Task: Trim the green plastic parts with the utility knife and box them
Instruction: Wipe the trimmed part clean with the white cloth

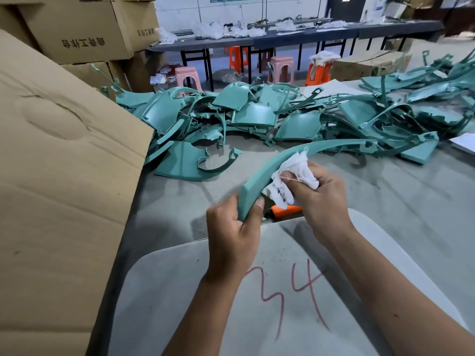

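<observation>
My left hand (232,235) grips the near end of a long curved green plastic strip (280,156) that arcs up and to the right over the table. My right hand (322,201) holds a crumpled white cloth (290,176) pressed against the strip's underside. An orange utility knife (285,210) lies on the table just below the cloth, partly hidden by my hands. A big heap of green plastic parts (257,116) covers the table beyond.
A large cardboard box flap (59,176) stands at the left edge of the grey table (411,196). A white board marked "34" (295,291) lies under my forearms. More stacked boxes (77,29) rise at back left; stools and a long bench stand behind.
</observation>
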A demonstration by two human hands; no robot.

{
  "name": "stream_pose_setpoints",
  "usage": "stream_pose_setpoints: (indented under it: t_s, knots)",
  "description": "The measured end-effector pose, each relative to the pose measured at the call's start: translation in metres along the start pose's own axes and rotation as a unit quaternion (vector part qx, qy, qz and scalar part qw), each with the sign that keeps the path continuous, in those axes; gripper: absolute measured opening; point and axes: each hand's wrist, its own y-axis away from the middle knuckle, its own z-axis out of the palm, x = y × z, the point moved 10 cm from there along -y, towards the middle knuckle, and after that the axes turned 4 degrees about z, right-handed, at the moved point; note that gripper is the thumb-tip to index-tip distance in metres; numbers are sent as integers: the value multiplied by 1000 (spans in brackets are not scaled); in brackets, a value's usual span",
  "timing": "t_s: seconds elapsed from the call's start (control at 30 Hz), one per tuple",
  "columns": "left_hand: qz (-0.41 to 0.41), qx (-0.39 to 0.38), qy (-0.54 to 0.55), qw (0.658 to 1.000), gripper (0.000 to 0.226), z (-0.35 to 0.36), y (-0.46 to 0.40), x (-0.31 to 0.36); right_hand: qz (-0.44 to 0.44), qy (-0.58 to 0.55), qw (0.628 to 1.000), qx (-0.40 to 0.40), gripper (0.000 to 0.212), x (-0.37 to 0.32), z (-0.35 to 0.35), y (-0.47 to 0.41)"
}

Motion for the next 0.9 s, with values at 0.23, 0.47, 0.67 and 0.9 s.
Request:
stream_pose_setpoints:
  t_s: [0.23,0.47,0.67,0.9]
  knots:
    - [-213,14,230,949,12,0,-4,-51,-151,231,957,-89,14,-21,6,-1]
    - [-321,101,271,902,13,-15,-1,-84,22,3,996,85,36,4,-36,-5]
    - [-264,37,296,917,22,3,-2,-60,13,125,990,-71,29,5,34,13]
    - [-316,6,385,867,35,9,0,-64,59,-62,988,-130,53,1,25,13]
